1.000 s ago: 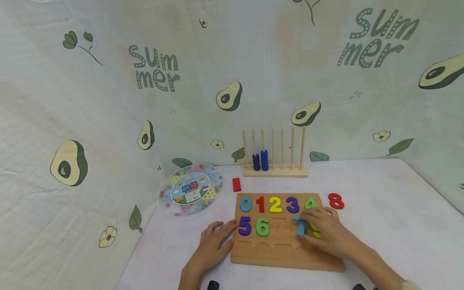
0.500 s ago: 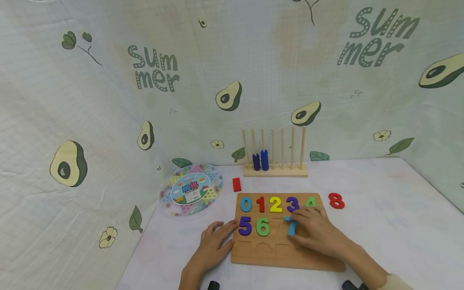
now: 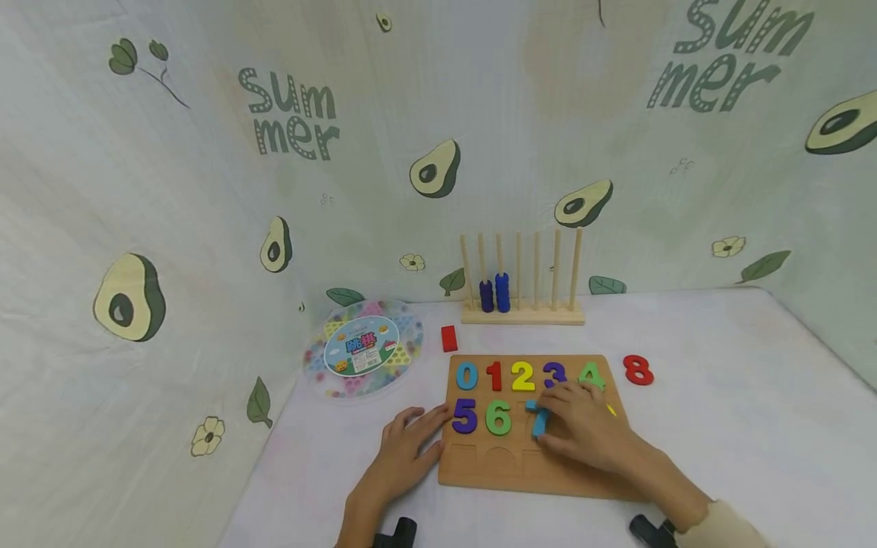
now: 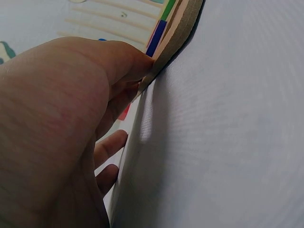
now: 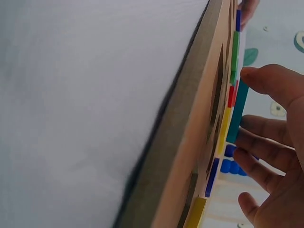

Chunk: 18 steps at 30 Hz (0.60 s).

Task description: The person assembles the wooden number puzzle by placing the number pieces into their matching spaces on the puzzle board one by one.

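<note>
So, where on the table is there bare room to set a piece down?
The widest bare patch of the table lies right of the wooden board, beyond the red 8. A smaller patch lies between the round game box and the left hand. It is crowded between the board, the red block and the peg rack.

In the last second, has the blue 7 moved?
Yes. The blue 7 slid left across the wooden board, from near the green 4 toward the green 6.
</note>
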{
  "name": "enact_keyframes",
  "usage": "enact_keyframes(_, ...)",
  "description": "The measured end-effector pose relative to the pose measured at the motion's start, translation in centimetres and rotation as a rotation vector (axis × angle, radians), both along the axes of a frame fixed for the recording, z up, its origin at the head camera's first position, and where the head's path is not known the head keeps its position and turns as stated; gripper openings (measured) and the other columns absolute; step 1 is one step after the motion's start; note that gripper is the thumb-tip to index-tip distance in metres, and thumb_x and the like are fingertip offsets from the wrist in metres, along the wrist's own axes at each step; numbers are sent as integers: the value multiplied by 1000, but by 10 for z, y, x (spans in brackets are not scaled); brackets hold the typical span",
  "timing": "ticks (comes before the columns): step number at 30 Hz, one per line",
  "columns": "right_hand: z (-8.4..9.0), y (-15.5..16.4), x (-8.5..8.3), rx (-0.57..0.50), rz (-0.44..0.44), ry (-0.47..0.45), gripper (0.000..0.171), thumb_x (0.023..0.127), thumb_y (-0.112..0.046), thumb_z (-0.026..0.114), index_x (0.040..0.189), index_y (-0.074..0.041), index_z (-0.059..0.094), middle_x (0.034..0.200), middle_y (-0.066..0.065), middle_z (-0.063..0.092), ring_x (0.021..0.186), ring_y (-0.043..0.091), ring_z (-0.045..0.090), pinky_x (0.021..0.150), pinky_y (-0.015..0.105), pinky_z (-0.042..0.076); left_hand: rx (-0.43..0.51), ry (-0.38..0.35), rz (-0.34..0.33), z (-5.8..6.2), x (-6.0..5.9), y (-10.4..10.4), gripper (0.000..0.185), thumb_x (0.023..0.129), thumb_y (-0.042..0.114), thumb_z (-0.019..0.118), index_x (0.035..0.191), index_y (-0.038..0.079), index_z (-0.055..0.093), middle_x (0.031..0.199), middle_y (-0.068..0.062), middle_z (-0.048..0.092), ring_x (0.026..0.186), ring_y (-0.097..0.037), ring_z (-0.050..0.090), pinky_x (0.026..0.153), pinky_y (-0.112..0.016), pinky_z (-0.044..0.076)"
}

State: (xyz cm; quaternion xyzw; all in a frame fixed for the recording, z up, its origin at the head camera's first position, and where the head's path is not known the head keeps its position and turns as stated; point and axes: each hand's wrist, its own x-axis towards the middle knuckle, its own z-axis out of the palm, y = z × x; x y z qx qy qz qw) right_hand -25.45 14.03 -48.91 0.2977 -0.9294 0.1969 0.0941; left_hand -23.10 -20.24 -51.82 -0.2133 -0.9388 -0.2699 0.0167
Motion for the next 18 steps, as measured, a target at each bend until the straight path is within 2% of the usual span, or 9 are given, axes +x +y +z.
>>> enact_keyframes(7, 2, -5, -5, 0, 24, -12, 44, 84, -35, 81, 119, -11, 71, 123, 2, 65, 125, 34, 51, 104, 69, 24, -4, 15, -10, 2, -2, 0, 48, 101, 28, 57, 149, 24, 51, 153, 9, 46, 139, -31, 34, 104, -62, 24)
enact_keyframes(18, 1, -10, -7, 30, 23, -57, 43, 84, -35, 80, 118, -11, 72, 125, 4, 64, 128, 35, 48, 103, 67, 24, 2, 9, -11, 3, -2, 0, 48, 101, 29, 55, 149, 24, 50, 153, 9, 45, 139, -32, 33, 104, -63, 24)
